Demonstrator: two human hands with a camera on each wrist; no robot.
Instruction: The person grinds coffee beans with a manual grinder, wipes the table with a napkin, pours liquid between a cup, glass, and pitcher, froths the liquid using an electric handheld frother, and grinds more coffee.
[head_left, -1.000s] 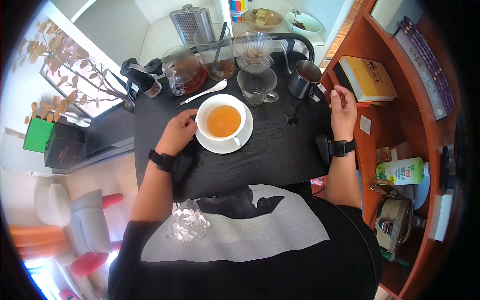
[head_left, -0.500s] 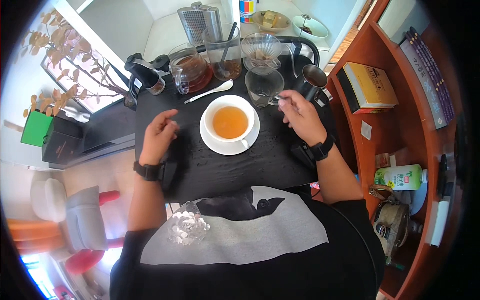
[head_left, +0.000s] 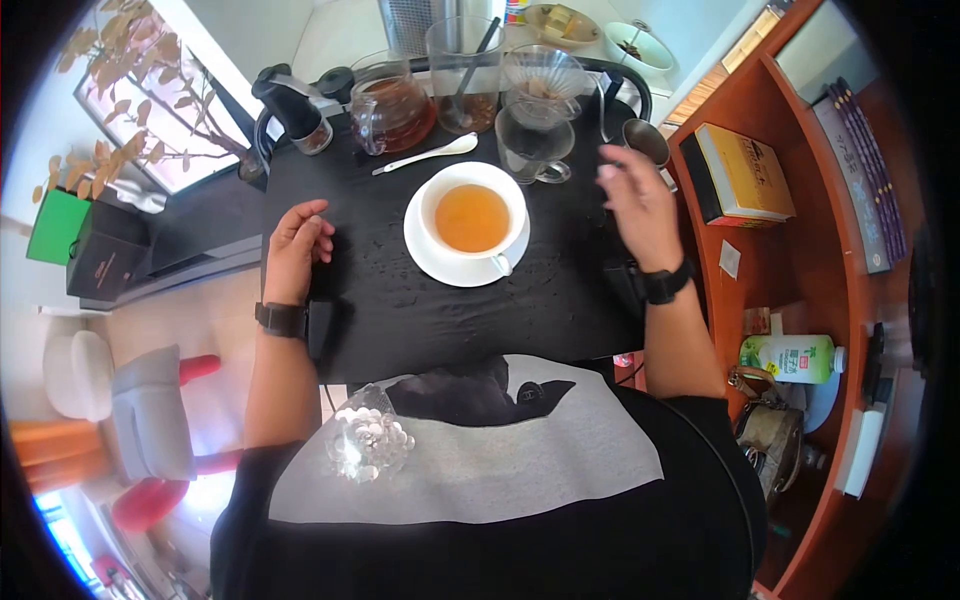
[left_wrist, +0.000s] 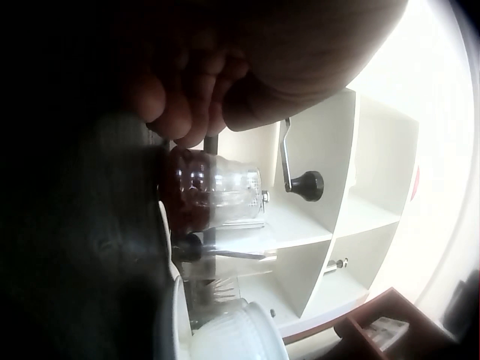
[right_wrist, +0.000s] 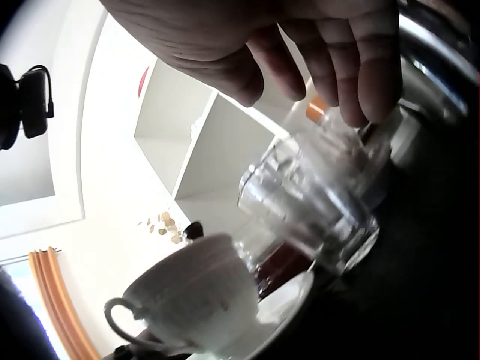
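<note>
A white cup (head_left: 472, 218) of amber liquid stands on a white saucer (head_left: 440, 262), its handle toward the person. Left of it the left hand (head_left: 295, 250) holds nothing, fingers loosely bent at the table's left side. To the right, the right hand (head_left: 643, 208) is empty with fingers relaxed, just in front of a metal pitcher (head_left: 647, 143) that it partly hides. A glass cup (head_left: 535, 148) stands between the saucer and the dripper (head_left: 543, 85). In the right wrist view the white cup (right_wrist: 196, 292) and glass (right_wrist: 307, 202) are below the right fingers.
Along the back of the black table (head_left: 440, 330) are a grinder (head_left: 292, 108), a glass teapot (head_left: 392, 108) with reddish liquid, and a tall glass (head_left: 465, 80) with a dark stick. A white spoon (head_left: 428, 154) lies before them. A wooden shelf (head_left: 775, 240) stands at the right.
The left hand has left the saucer's edge and moved left. The right hand came inward near the glass cup's handle, then drew back right. The camera view has also shifted.
</note>
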